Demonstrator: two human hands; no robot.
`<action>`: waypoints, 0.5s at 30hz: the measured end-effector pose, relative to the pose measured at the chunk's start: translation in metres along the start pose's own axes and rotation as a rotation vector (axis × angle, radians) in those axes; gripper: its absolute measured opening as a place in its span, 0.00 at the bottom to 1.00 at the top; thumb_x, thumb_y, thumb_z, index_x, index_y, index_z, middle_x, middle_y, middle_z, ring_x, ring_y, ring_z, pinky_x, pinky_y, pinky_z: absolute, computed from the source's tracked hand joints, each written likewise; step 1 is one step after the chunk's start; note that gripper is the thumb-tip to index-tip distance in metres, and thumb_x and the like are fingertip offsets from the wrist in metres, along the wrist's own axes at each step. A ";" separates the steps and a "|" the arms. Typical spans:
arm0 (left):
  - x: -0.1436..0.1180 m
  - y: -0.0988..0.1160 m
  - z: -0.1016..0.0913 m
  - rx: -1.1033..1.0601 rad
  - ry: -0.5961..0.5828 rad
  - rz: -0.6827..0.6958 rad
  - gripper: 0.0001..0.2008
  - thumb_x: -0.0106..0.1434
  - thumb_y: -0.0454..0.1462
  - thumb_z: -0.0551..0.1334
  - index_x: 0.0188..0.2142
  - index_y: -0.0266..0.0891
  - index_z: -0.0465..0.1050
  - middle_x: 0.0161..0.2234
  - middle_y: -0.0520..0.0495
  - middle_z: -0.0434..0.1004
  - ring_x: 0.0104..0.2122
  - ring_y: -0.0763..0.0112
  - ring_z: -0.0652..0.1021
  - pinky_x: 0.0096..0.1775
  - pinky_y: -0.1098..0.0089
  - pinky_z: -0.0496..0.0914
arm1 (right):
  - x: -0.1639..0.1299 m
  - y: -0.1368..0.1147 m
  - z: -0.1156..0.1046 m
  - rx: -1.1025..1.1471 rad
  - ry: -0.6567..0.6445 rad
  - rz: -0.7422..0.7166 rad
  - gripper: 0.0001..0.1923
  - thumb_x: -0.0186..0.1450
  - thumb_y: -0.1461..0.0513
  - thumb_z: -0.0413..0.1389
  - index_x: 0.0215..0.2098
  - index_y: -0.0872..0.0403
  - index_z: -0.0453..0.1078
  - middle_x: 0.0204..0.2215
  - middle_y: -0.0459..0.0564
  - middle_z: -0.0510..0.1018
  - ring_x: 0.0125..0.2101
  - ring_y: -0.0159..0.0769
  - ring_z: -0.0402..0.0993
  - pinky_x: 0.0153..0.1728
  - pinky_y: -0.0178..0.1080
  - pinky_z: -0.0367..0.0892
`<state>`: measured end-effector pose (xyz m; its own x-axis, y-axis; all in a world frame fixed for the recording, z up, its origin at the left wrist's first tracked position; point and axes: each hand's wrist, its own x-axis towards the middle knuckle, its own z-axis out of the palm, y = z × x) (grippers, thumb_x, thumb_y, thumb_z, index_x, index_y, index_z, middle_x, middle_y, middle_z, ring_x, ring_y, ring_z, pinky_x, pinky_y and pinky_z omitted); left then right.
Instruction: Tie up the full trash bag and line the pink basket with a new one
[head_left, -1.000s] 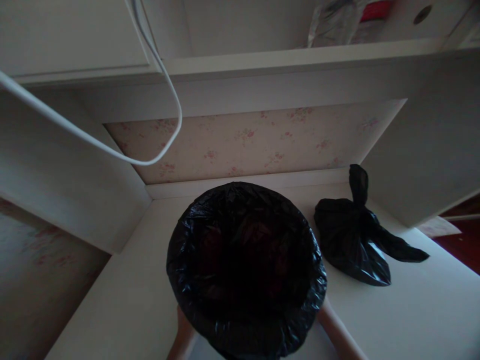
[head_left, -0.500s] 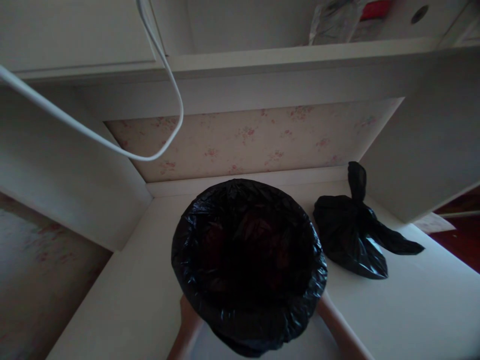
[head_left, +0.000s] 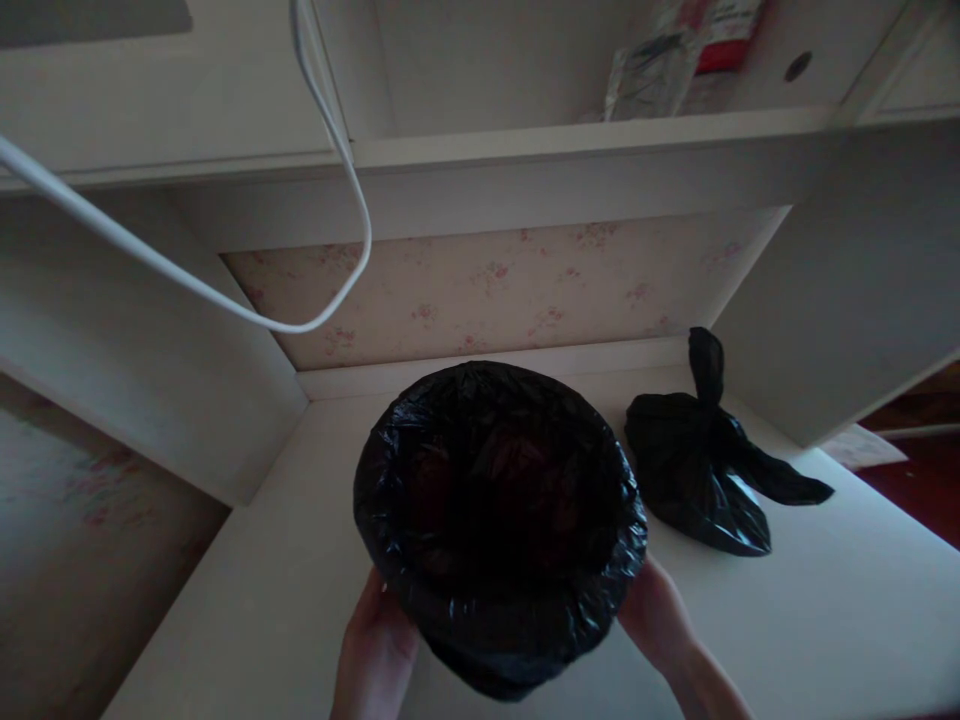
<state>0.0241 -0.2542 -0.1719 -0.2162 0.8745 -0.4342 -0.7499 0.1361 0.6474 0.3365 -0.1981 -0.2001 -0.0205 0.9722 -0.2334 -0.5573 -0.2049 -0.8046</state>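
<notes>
A round trash bin lined with a black plastic bag (head_left: 510,640) sits in front of me, its mouth facing up toward me. The bag is folded over the rim, and dim reddish patches show inside. My left hand (head_left: 380,630) grips the bin's lower left side, and my right hand (head_left: 654,608) grips its right side. Most fingers of both hands are hidden behind the bag. To the right of the bin a knotted black garbage bag (head_left: 697,470) lies on the white desktop (head_left: 300,580).
A white cable (head_left: 187,285) hangs in a loop at upper left. Above is a shelf edge (head_left: 600,145) with a clear plastic package (head_left: 651,80) and a red-and-white item (head_left: 724,45). White side panels flank the desktop, with floral wallpaper (head_left: 450,290) behind.
More of both hands now shows beside the bin. The bin appears slightly smaller in view, and the camera view has shifted a little, with more of the upper shelf showing.
</notes>
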 end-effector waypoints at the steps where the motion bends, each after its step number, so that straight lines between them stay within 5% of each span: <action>1: -0.003 0.003 -0.001 -0.050 -0.024 -0.041 0.10 0.57 0.30 0.72 0.37 0.45 0.85 0.36 0.50 0.88 0.35 0.62 0.86 0.38 0.67 0.81 | -0.004 -0.002 0.002 0.032 -0.015 0.011 0.26 0.62 0.47 0.66 0.58 0.40 0.77 0.42 0.48 0.88 0.45 0.52 0.84 0.51 0.53 0.75; 7: -0.016 0.018 -0.004 -0.212 -0.254 -0.251 0.07 0.64 0.29 0.68 0.34 0.41 0.86 0.32 0.48 0.87 0.31 0.65 0.86 0.37 0.68 0.81 | -0.025 -0.021 0.010 0.204 -0.050 0.091 0.32 0.61 0.52 0.70 0.63 0.31 0.72 0.43 0.42 0.87 0.40 0.42 0.84 0.44 0.44 0.75; 12: -0.025 0.022 0.000 -0.171 -0.524 -0.247 0.08 0.67 0.33 0.68 0.41 0.44 0.87 0.44 0.47 0.89 0.40 0.63 0.87 0.43 0.69 0.80 | -0.025 -0.020 0.023 0.117 -0.058 0.083 0.20 0.56 0.52 0.73 0.46 0.41 0.82 0.42 0.47 0.88 0.43 0.45 0.83 0.46 0.45 0.75; 15: -0.034 0.026 0.010 -0.153 -0.610 -0.197 0.07 0.67 0.36 0.68 0.41 0.45 0.86 0.40 0.46 0.89 0.37 0.63 0.86 0.40 0.67 0.80 | -0.021 -0.013 0.031 0.093 -0.052 0.077 0.15 0.55 0.50 0.74 0.36 0.45 0.82 0.38 0.47 0.88 0.40 0.45 0.83 0.42 0.44 0.77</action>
<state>0.0180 -0.2757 -0.1345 0.2932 0.9532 -0.0738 -0.8292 0.2920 0.4765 0.3182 -0.2123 -0.1680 -0.1079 0.9590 -0.2621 -0.6270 -0.2702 -0.7306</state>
